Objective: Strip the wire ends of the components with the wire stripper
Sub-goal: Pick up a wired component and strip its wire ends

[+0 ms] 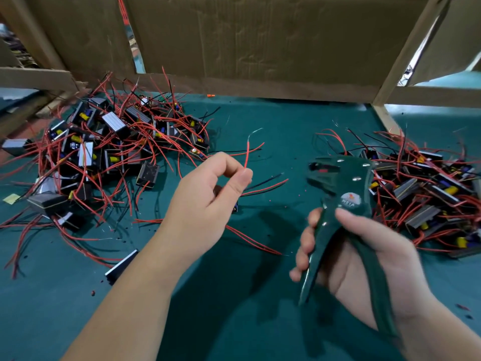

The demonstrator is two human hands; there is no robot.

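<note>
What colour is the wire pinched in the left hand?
Red, with a bare silvery tip: the wire in the left hand, seen from the head camera.

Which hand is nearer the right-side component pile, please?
Right: the right hand, gripping the wire stripper, is left of the pile; the left hand, pinching a red wire, is farther left.

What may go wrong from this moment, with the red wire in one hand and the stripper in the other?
1. The left hand only pinches the red wire, so it may slip out when the wire stripper pulls.
2. Other loose wires lie close by and could enter the stripper's mouth too.
3. The red wire's tip looks already bare, so a second pass might cut strands.
</note>
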